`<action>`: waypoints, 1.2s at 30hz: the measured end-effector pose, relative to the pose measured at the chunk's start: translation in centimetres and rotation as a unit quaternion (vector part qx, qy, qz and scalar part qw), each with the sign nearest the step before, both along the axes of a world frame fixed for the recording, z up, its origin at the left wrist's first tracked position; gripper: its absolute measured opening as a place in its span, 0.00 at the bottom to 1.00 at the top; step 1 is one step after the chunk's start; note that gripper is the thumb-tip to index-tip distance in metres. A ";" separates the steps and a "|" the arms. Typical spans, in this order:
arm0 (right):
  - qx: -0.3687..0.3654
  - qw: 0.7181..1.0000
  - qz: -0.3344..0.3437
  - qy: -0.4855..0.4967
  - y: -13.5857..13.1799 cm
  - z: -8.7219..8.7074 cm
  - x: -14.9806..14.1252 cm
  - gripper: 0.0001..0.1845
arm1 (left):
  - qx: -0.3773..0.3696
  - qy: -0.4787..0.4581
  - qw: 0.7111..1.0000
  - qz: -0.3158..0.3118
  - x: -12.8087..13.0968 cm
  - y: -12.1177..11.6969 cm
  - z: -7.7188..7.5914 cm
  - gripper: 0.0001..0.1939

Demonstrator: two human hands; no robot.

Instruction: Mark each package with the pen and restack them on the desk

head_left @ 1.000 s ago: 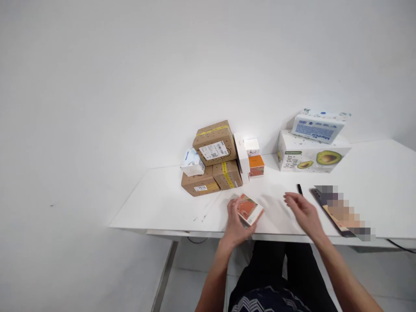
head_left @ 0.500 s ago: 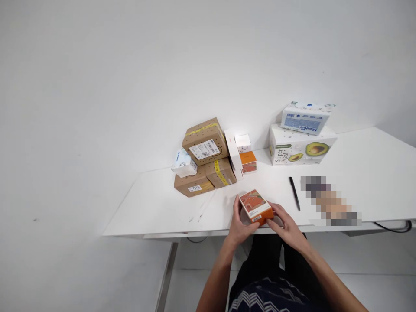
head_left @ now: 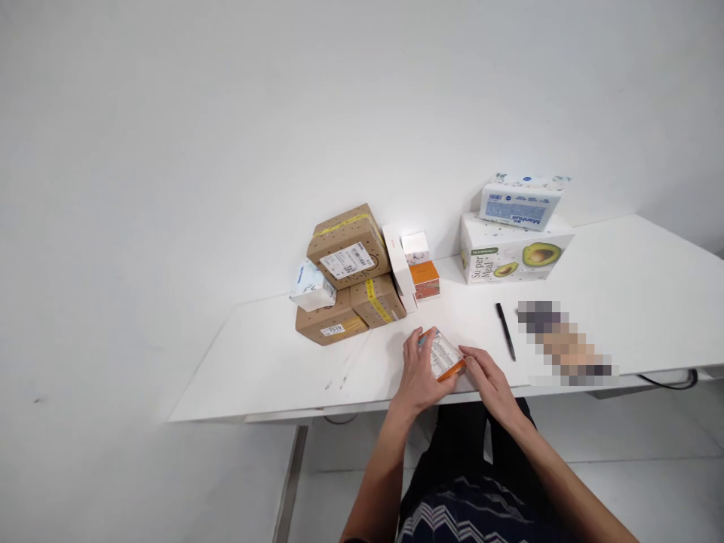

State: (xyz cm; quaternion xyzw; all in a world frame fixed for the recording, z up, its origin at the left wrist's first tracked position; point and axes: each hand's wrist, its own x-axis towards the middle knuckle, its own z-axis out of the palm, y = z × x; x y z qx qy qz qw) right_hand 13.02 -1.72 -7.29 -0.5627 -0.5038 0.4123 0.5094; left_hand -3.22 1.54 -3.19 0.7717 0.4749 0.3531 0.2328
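Observation:
Just above the table's front edge, a small orange box (head_left: 446,356) shows a pale side covered in print. My left hand (head_left: 419,377) grips it from the left, fingers over its far left end and thumb along the near side. At its right corner, my right hand (head_left: 489,381) holds on with thumb and fingertips; part of that grip is hidden. Another orange box (head_left: 426,271) stands farther back, with a small white box (head_left: 415,246) on it. A black pen (head_left: 505,332) lies right of my right hand.
Several brown cartons (head_left: 349,260) are stacked at the back left of the white table (head_left: 249,362), with a tissue pack (head_left: 312,285) on them. A slim white box (head_left: 399,260) leans alongside. An avocado-printed box (head_left: 517,253) bears another tissue pack (head_left: 517,207). A blurred patch (head_left: 566,339) lies right.
The orange box has been turned over, from its red picture side to the printed pale side. My left hand has shifted its fingers over the box's far end. The view has moved slightly.

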 end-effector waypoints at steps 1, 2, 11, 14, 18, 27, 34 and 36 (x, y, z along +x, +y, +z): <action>0.005 1.000 0.017 0.001 0.1 0.1 -0.1 0.20 | 0.000 -0.013 1.000 -0.001 0.0 0.0 -0.4 0.45; 0.005 0.999 0.031 0.005 0.1 0.1 -0.2 0.20 | -0.001 -0.030 1.000 -0.002 -0.1 0.0 -1.0 0.47; -0.015 0.999 0.042 0.011 0.3 0.0 -0.5 0.21 | -0.181 -0.164 0.970 0.021 -2.7 -1.6 -4.0 0.59; -0.020 0.999 0.032 0.013 0.2 -0.2 -0.6 0.24 | -0.206 -0.185 0.961 0.021 -2.4 -1.5 -3.9 0.61; -0.028 0.999 0.028 0.013 0.1 0.1 -0.8 0.29 | -0.206 -0.192 0.959 0.017 -2.0 -1.3 -4.0 0.61; -0.019 0.999 -0.042 0.016 0.3 0.0 0.6 0.23 | -0.052 -0.085 0.995 -0.004 -1.0 -0.8 -1.8 0.56; -0.032 0.999 -0.008 -0.021 -0.3 1.0 0.7 0.22 | -0.049 0.005 0.998 -0.037 -0.7 0.2 -1.1 0.55; -0.029 0.998 -0.008 -0.047 -0.2 1.4 1.3 0.22 | -0.083 -0.015 0.996 -0.034 -1.3 0.1 -1.8 0.59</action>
